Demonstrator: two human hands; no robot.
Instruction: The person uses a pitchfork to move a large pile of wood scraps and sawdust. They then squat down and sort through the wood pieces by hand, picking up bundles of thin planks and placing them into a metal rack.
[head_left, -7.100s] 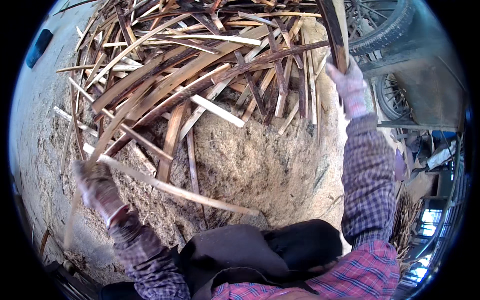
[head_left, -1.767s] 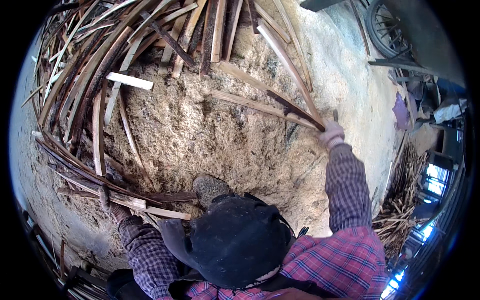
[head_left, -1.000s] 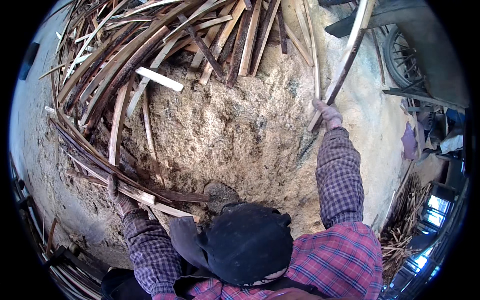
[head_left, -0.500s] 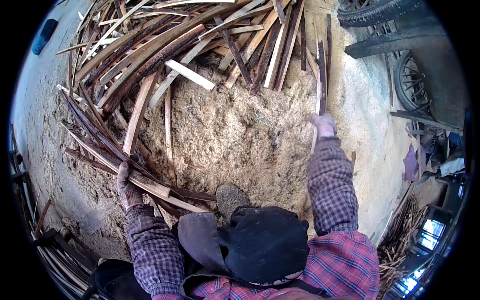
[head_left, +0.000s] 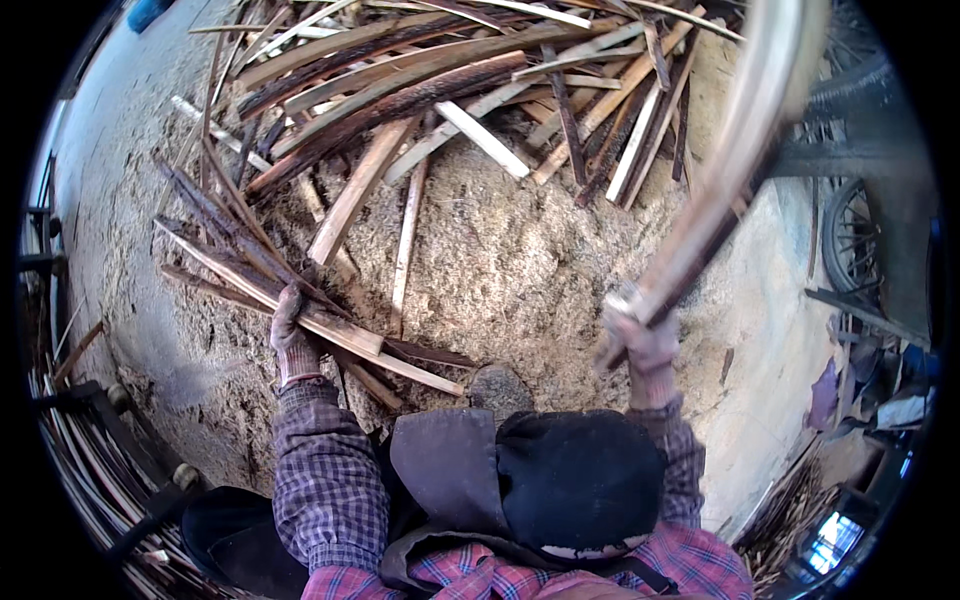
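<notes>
My left hand [head_left: 292, 338] is closed round a bundle of rough wood strips [head_left: 340, 332], some pale and some dark with bark. They slant from the upper left down toward my lap, and their far ends spread over the sawdust. On the right, my right hand [head_left: 642, 345] grips long wood strips [head_left: 705, 225] by their near end. These rise steeply toward the upper right and are smeared by motion, so I cannot tell how many there are. The fingers of this hand are partly blurred too.
Ahead lies a large tangled pile of wood strips [head_left: 400, 85] on the sawdust-covered ground [head_left: 500, 270]. A spoked wheel [head_left: 852, 235] and a dark cart-like frame stand at the right. More strips [head_left: 85, 475] are stacked at the lower left. A dark cap-like shape [head_left: 580, 480] covers my lap.
My right hand has drawn back toward me, and its strips have lifted off the ground. The left hand keeps its bundle. The view has shifted, so the pile appears farther right.
</notes>
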